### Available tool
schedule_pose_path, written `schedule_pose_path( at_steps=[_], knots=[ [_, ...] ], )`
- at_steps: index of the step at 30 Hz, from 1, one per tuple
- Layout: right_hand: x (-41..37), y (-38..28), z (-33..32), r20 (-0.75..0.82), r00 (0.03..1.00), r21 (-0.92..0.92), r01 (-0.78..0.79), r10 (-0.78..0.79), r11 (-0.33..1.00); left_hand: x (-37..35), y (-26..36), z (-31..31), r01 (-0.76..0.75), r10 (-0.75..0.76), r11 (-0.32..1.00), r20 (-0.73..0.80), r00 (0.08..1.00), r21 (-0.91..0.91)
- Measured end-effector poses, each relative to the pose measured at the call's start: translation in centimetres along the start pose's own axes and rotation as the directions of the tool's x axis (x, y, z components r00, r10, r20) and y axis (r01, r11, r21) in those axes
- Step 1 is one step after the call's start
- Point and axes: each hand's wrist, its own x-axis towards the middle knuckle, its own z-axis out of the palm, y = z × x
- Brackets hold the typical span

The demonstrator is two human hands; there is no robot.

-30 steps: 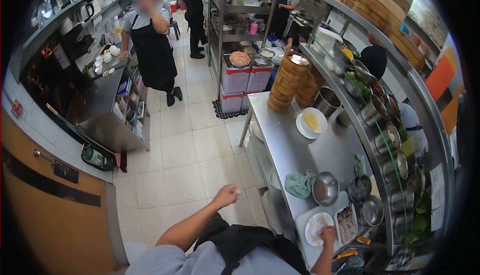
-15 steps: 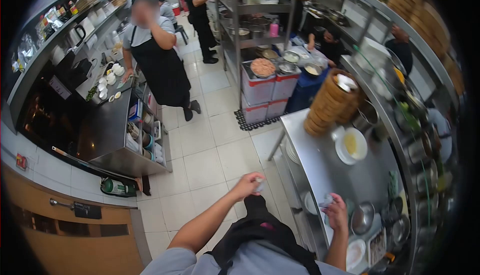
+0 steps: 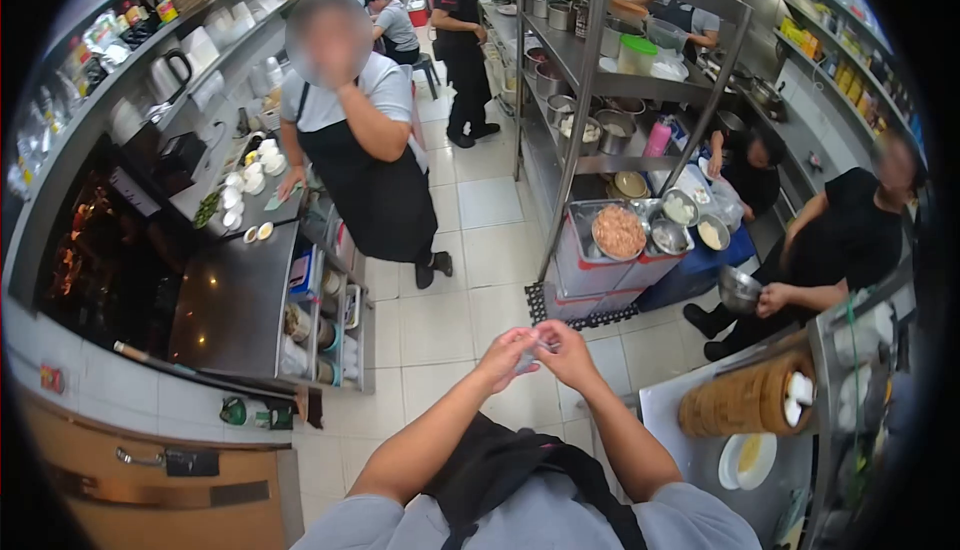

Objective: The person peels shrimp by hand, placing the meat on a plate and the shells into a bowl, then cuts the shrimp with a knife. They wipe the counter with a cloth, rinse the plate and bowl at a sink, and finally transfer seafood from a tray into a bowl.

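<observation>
My left hand (image 3: 503, 358) and my right hand (image 3: 565, 354) meet in front of my apron (image 3: 490, 470), above the tiled floor. Between their pinched fingers is a small piece of crumpled, clear plastic (image 3: 530, 358). Both hands seem to grip it; its exact kind is too small to make out. Lower right of my hands, on the steel counter (image 3: 660, 412), a stack of bamboo steamers (image 3: 735, 398) stands near a white bowl (image 3: 747, 460) with yellowish contents.
A person in a black apron (image 3: 365, 170) stands ahead by the left counter (image 3: 225, 300). At right, another person (image 3: 840, 230) holds a metal bowl (image 3: 741, 290). A steel shelf rack (image 3: 575, 130) and white tubs (image 3: 590, 270) stand ahead. A wooden door (image 3: 150, 500) is lower left.
My hands were apart, each with crumpled clear plastic; now they are together. My view has swung right, away from the counter with the dishes. A person with a metal bowl now shows at right.
</observation>
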Motion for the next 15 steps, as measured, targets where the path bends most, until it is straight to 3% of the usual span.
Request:
schedule_pose_path(
  at_steps=[1,4,6,8,10,12,15],
  knots=[
    [2.5,-0.6,0.3,0.052,0.999,-0.007,0.011,-0.011,1.000,1.6,1.6,-1.2,-0.020,0.020,0.999,-0.014,1.000,-0.046],
    [10.3,1.9,1.3,-0.006,1.000,0.058,0.022,-0.021,0.998,8.3,5.0,-6.1,-0.014,0.028,0.978,0.063,0.998,-0.210],
    [14.0,4.6,1.4,-0.039,0.997,0.084,-0.062,0.065,0.995,12.9,6.8,-8.3,0.046,-0.028,0.969,0.079,0.996,-0.244],
    [17.4,5.7,0.9,-0.080,0.968,0.374,-0.191,0.237,0.907,18.5,9.1,-10.1,0.152,-0.112,0.963,0.185,0.976,-0.222],
    [19.3,5.1,0.4,-0.146,0.942,0.417,-0.218,0.301,0.882,23.0,12.6,-10.5,0.207,-0.164,0.955,0.203,0.965,-0.213],
    [20.0,4.3,0.2,-0.314,0.844,0.488,-0.251,0.436,0.836,29.0,15.5,-11.4,0.297,-0.258,0.943,0.231,0.938,-0.151],
    [18.6,3.2,-0.2,-0.445,0.699,0.529,-0.299,0.559,0.794,40.2,22.9,-11.8,0.270,-0.219,0.952,0.298,0.929,-0.142]
  ],
)
